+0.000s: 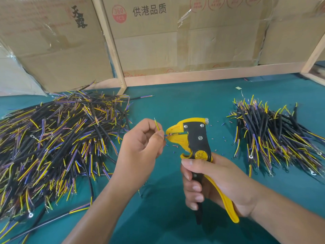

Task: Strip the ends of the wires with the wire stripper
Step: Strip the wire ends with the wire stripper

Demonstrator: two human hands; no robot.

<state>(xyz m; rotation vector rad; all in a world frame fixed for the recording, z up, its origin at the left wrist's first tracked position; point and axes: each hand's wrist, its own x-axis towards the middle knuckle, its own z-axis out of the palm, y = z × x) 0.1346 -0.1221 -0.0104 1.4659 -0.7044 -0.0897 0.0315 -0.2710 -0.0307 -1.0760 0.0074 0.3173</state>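
On the left side of the green table (184, 103) lay a big pile of black cables (58, 145) with yellow, blue and purple ends. Behind it stood cardboard boxes (58, 50) and a wooden frame (112, 46). The left hand (140, 145) pinched a cable between thumb and fingers; its yellow wire (157, 125) pointed up, and another thin wire end went into the yellow jaws of the wire stripper (193, 138). The right hand (211, 184) gripped the stripper's black and yellow handles, fingers curled around them. Small bits of insulation (175, 147) lay on the table under the jaws. On the right was a smaller pile of cables (274, 138).
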